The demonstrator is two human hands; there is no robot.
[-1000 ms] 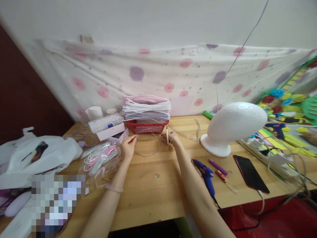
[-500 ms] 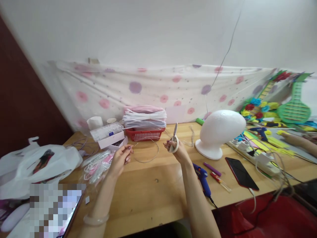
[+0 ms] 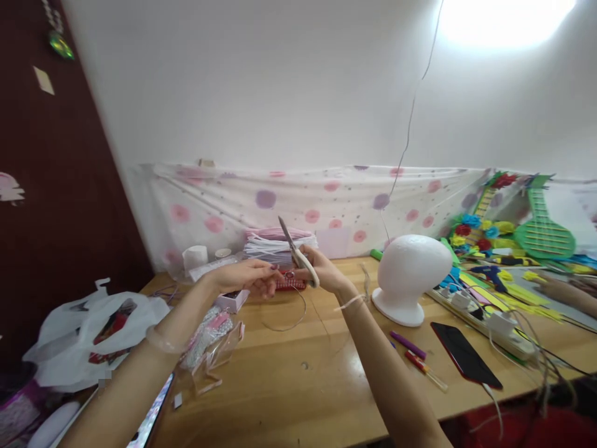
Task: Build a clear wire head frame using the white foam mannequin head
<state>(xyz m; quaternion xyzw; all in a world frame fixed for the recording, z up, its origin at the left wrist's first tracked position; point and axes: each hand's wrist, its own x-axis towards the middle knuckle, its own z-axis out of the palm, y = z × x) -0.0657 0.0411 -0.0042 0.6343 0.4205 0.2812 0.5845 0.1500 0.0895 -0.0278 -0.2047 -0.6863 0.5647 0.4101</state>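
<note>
While our two hands are up above the table (image 3: 298,386), they meet in the middle, close to each other. Our right hand (image 3: 321,270) has its grip closed on the pale handles of the scissors (image 3: 297,256). The blades point up and to the left, away from our wrist, and they look shut or almost shut. Our left hand (image 3: 249,277) pinches a thin wire (image 3: 291,311) between its fingertips, just beside the scissors. The wire hangs down from the pinch in a round loop, and the bottom of the loop sits just over the table. The scissors are above the loop, right where the two hands come together.

Behind our hands we see a red basket (image 3: 291,284) with a stack of white and pink strips (image 3: 275,242) on top. To the right stands a white foam head (image 3: 410,274). Nearer to us on that side lie a purple pen (image 3: 407,344) and a dark phone (image 3: 464,354). On the left we see a white plastic bag (image 3: 93,330) and clear packets of pink bits (image 3: 209,333). A spotted cloth (image 3: 326,199) hangs along the wall.
</note>
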